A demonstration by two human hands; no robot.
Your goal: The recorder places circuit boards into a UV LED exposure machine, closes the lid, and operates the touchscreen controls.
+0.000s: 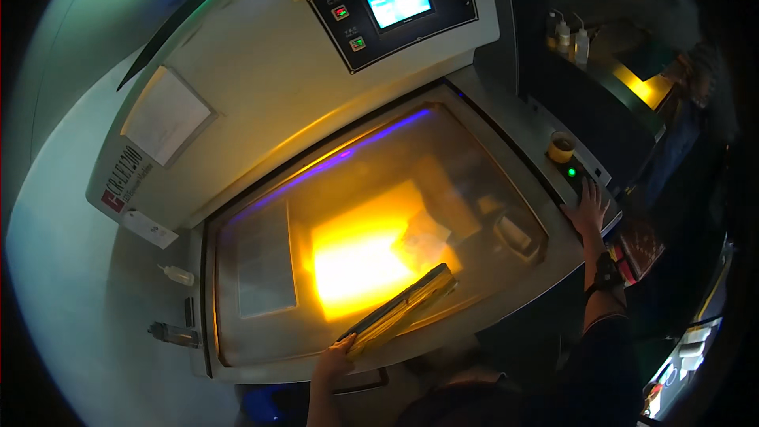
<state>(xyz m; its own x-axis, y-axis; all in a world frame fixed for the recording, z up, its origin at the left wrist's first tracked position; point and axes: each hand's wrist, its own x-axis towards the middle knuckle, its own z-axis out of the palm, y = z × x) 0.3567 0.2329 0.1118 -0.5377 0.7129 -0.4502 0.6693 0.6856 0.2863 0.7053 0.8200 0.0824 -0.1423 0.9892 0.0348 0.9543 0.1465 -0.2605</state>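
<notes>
My left hand (336, 358) is closed on the near end of a long, squeegee-like bar (402, 310) with a dark upper edge and a yellowish lower part. The bar slants up to the right above the front part of a large glass-like bed (266, 269) in a machine. Yellow light glows brightly under the middle of the bed. Farther right, my right hand (587, 209) lies with fingers spread on the machine's right ledge, just below a green-lit button (572, 172). Nothing shows in that hand.
A tape roll (561, 147) sits behind the green button. Above the bed is a control panel with a lit screen (399, 4). Small bottles (179, 274) stand off the bed's left side. At the far right, another person's hand (678, 69) is near a lit surface (642, 85).
</notes>
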